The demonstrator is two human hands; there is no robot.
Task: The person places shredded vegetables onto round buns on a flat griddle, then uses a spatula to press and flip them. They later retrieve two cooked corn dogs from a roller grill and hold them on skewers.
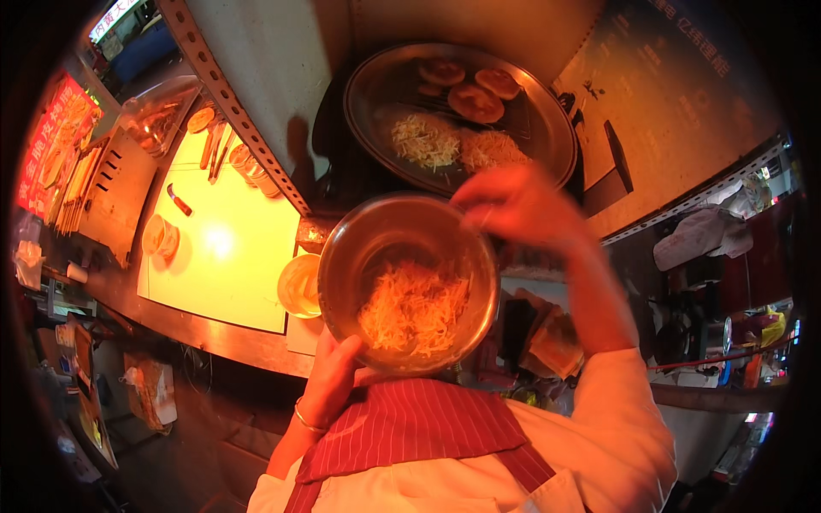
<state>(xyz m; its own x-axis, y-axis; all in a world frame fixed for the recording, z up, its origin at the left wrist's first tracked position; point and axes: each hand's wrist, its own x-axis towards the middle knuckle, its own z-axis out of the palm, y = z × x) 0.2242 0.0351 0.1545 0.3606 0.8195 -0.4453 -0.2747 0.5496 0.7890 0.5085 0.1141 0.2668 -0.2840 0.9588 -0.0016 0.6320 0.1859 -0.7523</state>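
My left hand (333,378) grips the near left rim of a round metal bowl (346,256), held in front of a red striped apron (417,417). Pale shredded food (414,308), perhaps shredded vegetable, lies in the bowl. Above the bowl's far right rim is my right hand (523,202), blurred, its fingers bunched together. Whether it holds shreds cannot be told. Just beyond is a round flat pan (385,96). Two flat heaps of shreds (425,140) sit in its near half, the right one close to my right hand. Several round flat cakes (476,102) lie farther back.
On the left, a brightly lit yellow board (218,269) carries a knife (179,200), small cups (160,236) and shaker jars (253,170). A yellow bowl (299,285) stands beside the metal bowl. Metal panels with a perforated edge (237,109) enclose the pan. Skewers (80,186) are at far left.
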